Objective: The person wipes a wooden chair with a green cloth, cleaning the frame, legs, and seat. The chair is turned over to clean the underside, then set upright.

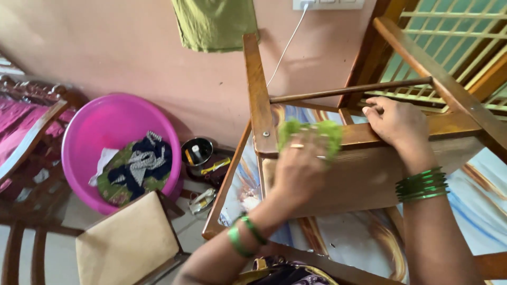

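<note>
Counted two hands, both wearing green bangles. Left hand (pixel 298 171) clenched around one green cloth (pixel 310 136), pressed on the top edge of the overturned wooden chair (pixel 364 174); motion blur there, so fingers hard to make out. Right hand (pixel 397 124) just right of the cloth, fingers wrapped over the same chair's frame rail.

One pink plastic tub (pixel 92 132) well left of the chair, leaning at the wall, with a heap of dark and patterned rags (pixel 138 168) plus one white scrap inside. One small round tin (pixel 197 151) between tub and chair, something pale in it, couldn't tell what. One second chair (pixel 127 244) with a tan seat below the tub, cut off at the bottom edge. One olive cloth (pixel 215 24) hanging above the chair, cropped by the top edge. One white cable (pixel 288 45) running down the wall.
</note>
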